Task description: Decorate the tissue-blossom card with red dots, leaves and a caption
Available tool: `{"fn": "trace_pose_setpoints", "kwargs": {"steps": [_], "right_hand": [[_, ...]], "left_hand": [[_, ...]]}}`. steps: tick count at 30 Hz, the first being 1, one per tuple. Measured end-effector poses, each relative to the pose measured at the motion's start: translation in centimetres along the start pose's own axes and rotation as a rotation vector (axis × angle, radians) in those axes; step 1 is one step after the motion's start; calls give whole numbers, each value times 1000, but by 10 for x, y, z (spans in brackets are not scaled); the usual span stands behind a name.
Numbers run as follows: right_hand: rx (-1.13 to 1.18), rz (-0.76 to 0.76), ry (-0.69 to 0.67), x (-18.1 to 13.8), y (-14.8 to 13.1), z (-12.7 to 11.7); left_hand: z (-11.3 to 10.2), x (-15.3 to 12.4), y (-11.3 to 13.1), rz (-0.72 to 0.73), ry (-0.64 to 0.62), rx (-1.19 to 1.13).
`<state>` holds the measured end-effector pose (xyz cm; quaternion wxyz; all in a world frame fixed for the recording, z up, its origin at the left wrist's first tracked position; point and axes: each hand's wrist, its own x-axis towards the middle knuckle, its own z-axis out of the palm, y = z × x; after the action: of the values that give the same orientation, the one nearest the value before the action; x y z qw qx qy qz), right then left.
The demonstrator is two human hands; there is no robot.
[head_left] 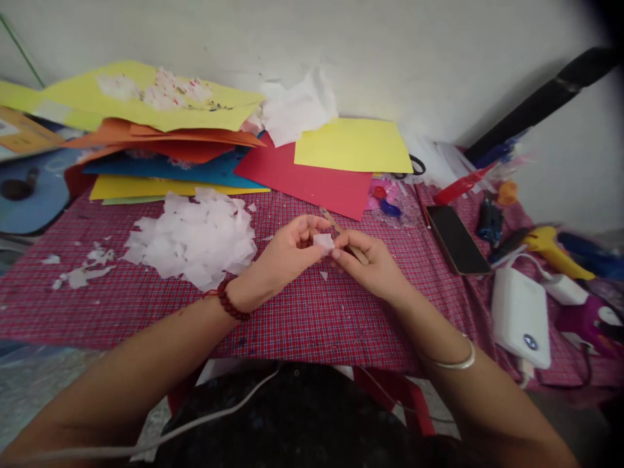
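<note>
Over the checked cloth, my left hand (287,250) pinches a small piece of white tissue paper (322,242) between thumb and fingers. My right hand (373,263) is closed round a slim wooden stick (358,253), like a pencil or a brush handle; its far end slants up and left past the paper. The right thumb and index finger meet the paper's right edge. Left of my hands lies a heap of cut white tissue pieces (195,237). One tiny scrap (324,275) rests on the cloth just below the fingers.
Coloured sheets are stacked behind the heap, topped by a yellow sheet with paper blossoms (229,101). A red sheet (316,185) lies behind my hands. To the right are a phone (458,239), a white power bank (520,315), a red tube (463,185) and a yellow-handled tool (556,249).
</note>
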<state>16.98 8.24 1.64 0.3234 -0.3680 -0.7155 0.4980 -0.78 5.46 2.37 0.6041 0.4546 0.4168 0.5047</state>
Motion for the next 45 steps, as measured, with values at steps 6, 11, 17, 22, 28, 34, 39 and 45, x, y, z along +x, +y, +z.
{"fn": "trace_pose_setpoints", "kwargs": {"steps": [6, 11, 17, 22, 28, 34, 39, 45], "right_hand": [[-28, 14, 23, 1, -2, 3], [-84, 72, 51, -1, 1, 3], [-122, 59, 50, -2, -7, 0], [-48, 53, 26, -1, -11, -2], [-82, 25, 65, 1, -1, 0], [-88, 36, 82, 1, 0, 0], [1, 17, 63, -1, -4, 1], [62, -70, 121, 0, 2, -5]], "left_hand": [[1, -4, -9, 63, 1, 170], [1, -5, -8, 24, 20, 188], [-4, -4, -1, -93, -5, 135], [-4, -4, -3, -111, 14, 109], [-3, -4, -5, -125, -1, 64], [-5, -2, -6, -121, -27, 37], [-13, 0, 12, 103, 111, 276], [-45, 2, 50, 445, 275, 175]]}}
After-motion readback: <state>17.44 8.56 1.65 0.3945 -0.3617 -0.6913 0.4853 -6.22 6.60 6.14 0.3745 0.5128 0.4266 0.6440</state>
